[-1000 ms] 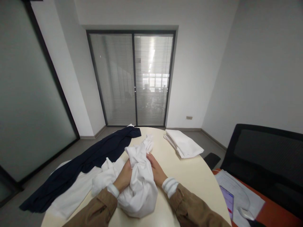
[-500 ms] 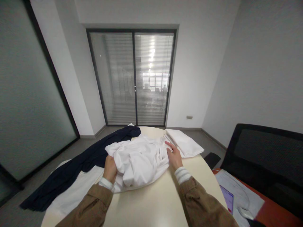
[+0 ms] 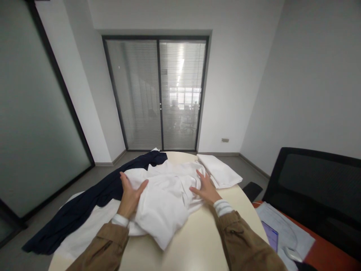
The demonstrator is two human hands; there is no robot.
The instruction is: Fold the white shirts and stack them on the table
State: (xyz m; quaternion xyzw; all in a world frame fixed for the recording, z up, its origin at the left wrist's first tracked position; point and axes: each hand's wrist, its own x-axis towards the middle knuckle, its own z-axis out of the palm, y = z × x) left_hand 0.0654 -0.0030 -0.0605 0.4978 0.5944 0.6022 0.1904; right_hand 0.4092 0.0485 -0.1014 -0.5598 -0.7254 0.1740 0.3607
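Observation:
A rumpled white garment (image 3: pixel 166 199) lies bunched in the middle of the round table, one folded corner pointing at me. At its left edge is my left hand (image 3: pixel 130 194), thumb and fingers spread apart against the cloth. My right hand (image 3: pixel 207 189) touches the garment's right side, also with thumb and fingers spread. Neither hand grips the fabric. Some fingertips are hidden by the folds.
A dark navy garment (image 3: pixel 98 192) stretches along the table's left side, beside another white cloth (image 3: pixel 90 229). A folded white cloth (image 3: pixel 220 171) lies at the back right. Right of the table (image 3: pixel 197 244) are a black mesh chair (image 3: pixel 316 188), a phone (image 3: pixel 270 236) and a white mouse (image 3: pixel 293 254).
The white garment's near part has flopped toward me into a pointed corner. My left hand has let go of its edge and spread its fingers; my right thumb has moved away from the fingers.

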